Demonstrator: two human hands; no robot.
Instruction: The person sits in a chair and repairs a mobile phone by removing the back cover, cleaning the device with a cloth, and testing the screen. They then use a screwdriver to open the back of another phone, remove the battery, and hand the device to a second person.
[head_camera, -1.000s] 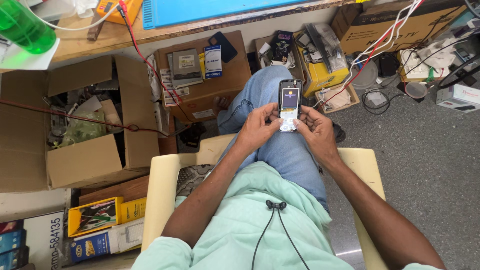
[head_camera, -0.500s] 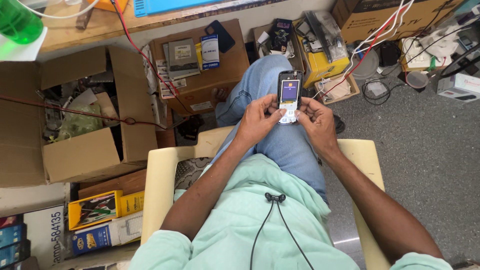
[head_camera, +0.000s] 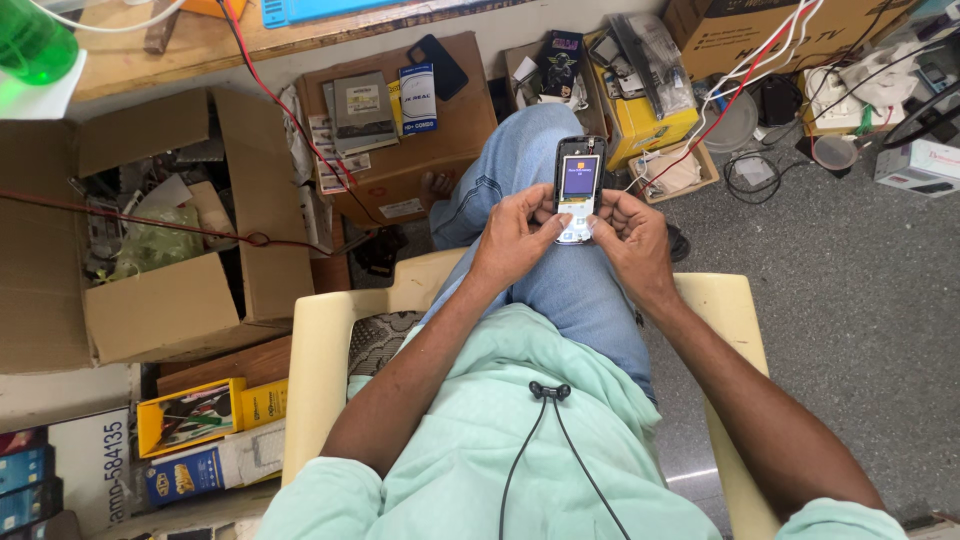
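Observation:
I sit in a cream plastic chair (head_camera: 320, 360) and hold a small keypad phone (head_camera: 577, 188) upright over my jeans-clad knee. Its little screen glows purple and orange, with pale keys below. My left hand (head_camera: 513, 232) grips the phone's left side, thumb on the lower keypad. My right hand (head_camera: 630, 235) grips the right side, its thumb also pressed to the keys. Both forearms reach forward from a pale green shirt, and a black cable hangs down my chest.
An open cardboard box (head_camera: 150, 230) of parts stands at the left, crossed by a red wire. A shut carton (head_camera: 410, 130) with booklets lies ahead. A yellow box (head_camera: 645, 115), cables and more cartons crowd the upper right. Grey floor (head_camera: 850, 300) spreads to the right.
The view has shifted slightly; both hands and the phone stay together over the knee, with the thumbs still working at the keypad.

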